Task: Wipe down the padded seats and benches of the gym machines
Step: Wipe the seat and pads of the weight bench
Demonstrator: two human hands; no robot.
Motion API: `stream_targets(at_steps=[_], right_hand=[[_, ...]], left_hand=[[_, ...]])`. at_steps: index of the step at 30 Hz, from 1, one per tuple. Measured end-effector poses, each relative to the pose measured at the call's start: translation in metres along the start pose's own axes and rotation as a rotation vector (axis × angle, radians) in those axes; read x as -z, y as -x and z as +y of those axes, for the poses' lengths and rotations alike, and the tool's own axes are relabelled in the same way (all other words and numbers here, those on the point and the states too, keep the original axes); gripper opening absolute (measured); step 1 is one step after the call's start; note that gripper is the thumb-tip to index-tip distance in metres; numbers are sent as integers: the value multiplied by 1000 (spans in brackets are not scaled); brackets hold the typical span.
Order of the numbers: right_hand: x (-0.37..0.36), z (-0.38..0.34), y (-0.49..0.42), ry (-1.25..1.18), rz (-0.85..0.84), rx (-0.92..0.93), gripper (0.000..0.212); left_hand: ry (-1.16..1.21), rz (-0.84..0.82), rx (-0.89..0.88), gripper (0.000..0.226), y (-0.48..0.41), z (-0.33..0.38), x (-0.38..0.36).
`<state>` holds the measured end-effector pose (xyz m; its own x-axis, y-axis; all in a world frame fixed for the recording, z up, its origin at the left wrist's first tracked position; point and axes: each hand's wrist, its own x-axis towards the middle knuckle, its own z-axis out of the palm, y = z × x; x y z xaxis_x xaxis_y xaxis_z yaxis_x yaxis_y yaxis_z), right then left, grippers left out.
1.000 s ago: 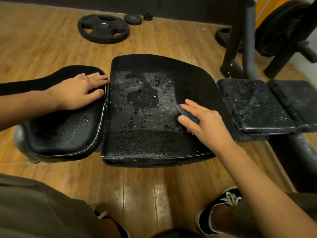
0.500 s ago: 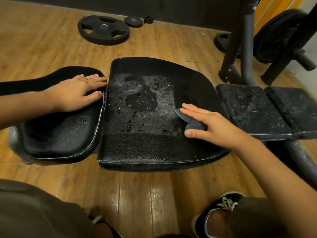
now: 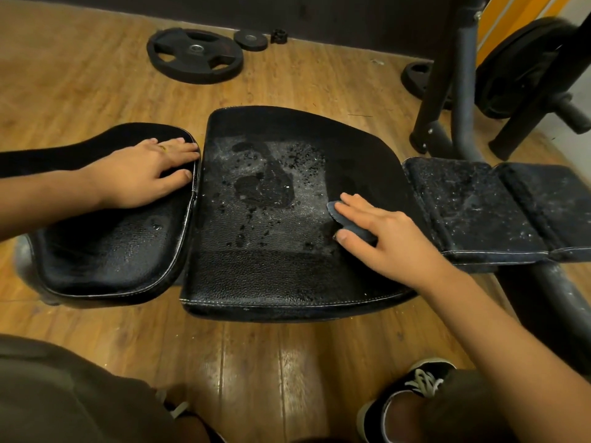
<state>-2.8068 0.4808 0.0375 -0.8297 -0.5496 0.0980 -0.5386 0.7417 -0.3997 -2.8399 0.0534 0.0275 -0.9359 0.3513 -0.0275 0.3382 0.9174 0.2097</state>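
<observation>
Down at the near edge, olive trouser legs (image 3: 64,394) fill the corners, and a black shoe (image 3: 412,388) with white laces sits on the wooden floor (image 3: 256,362) at the right. Up from there is the middle seat pad (image 3: 271,276), wide, black and textured, with white stitching along its front edge. Its centre is wet: a dark puddle and scattered droplets on a greyish film.

The right hand (image 3: 393,238) is on that pad's right part, fingers stretched out flat and pressing a small dark grey cloth (image 3: 355,225) onto the vinyl. The cloth's edge pokes out between forefinger and thumb, pressed rather than gripped.

Over on the left, the left hand (image 3: 140,174) lies palm down, fingers straight and holding nothing, on the far end of the narrower left pad (image 3: 105,251). Its fingertips reach the seam beside the middle pad, and one finger wears a ring (image 3: 163,148).

Right of the middle pad are two smaller pads (image 3: 473,203) side by side, speckled with pale flecks.

Farther back, dark machine posts (image 3: 447,91) stand on the floor at the right, with hung weight plates (image 3: 518,68) behind them. Far left, a large weight plate (image 3: 195,55) lies flat on the floor — a small plate (image 3: 250,39) and a little black collar (image 3: 279,36) sit just beside it, near the dark wall.
</observation>
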Motion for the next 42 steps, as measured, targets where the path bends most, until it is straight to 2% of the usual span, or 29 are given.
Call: stream_targets(at_steps=[3,7,10,13,16,21,26,31,38,42], right_hand=[[12,14,-7,-38,-63,146,63],[10,19,-10,-182,-107,146,67],[5,19,-8,-155,-63,120,58],[-3,15,-23,-128,85,46,43],[-9,13,-58,-217,160,-92,39],[-10,17,-123,-242,244,-219,34],[-11,11,-112,-246,214,-244,38],[-22,0,-62,-121,185,-211,45],[-16,8,-117,-143,258,-294,36],[-14,-14,-83,-174,259,-288,35]], left_hand=[[7,8,-6,83,-1,-1,0],[6,1,-2,84,0,-2,0],[-3,10,-1,73,-1,-1,-1],[-4,10,-7,78,-1,-2,-1],[8,18,-3,83,0,-2,-1],[21,7,-6,83,1,1,1],[28,11,-6,84,1,0,0],[32,12,-5,84,0,1,0],[31,-17,11,83,1,-1,1],[33,-26,19,85,1,1,2]])
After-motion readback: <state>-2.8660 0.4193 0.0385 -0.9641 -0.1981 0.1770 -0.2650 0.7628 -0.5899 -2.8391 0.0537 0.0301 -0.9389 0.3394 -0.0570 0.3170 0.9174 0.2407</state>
